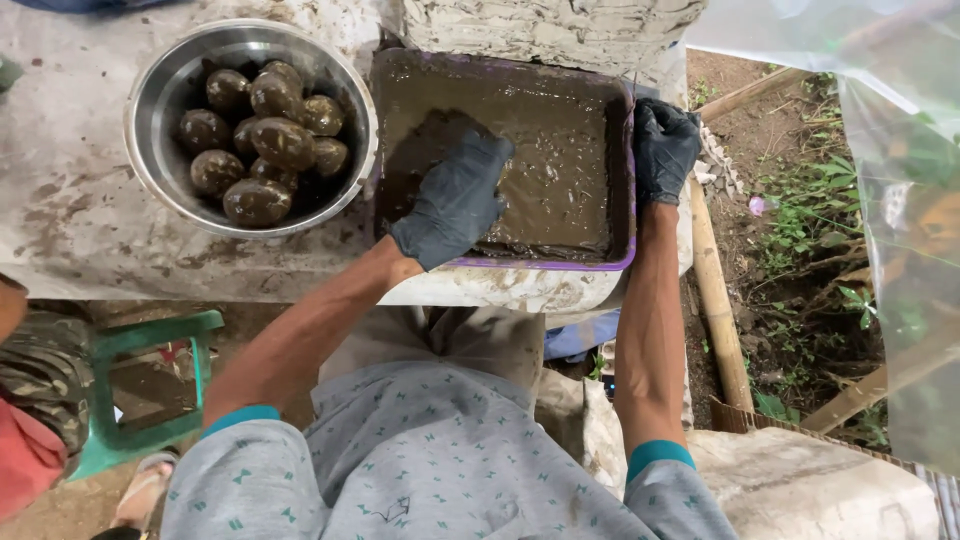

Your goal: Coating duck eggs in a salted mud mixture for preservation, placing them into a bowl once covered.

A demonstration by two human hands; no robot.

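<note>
Head view, looking straight down. A rectangular purple-rimmed tray [629, 180] filled with wet brown mud [560, 150] sits on a mud-stained work surface [70, 190] and serves as the landmark. The left hand [455, 195], in a dark glove, lies inside the tray at its left half, palm down, fingers extended and pressed flat onto a raised mound of mud; it grips nothing. The right hand [663, 148], also in a dark glove, is at the tray's right wall, fingers curled closed over the rim and holding it.

Just left of the tray, its edge touching or nearly touching the tray's wall, stands a round steel bowl [150, 130] holding a heap of mud-coated eggs [265, 145]. Below and to the left of the tray, off the work surface, a green plastic stool [150, 335] stands on the ground. To the right of the tray a bamboo pole [718, 310] runs along the surface's edge, with weedy soil [800, 260] beyond it.
</note>
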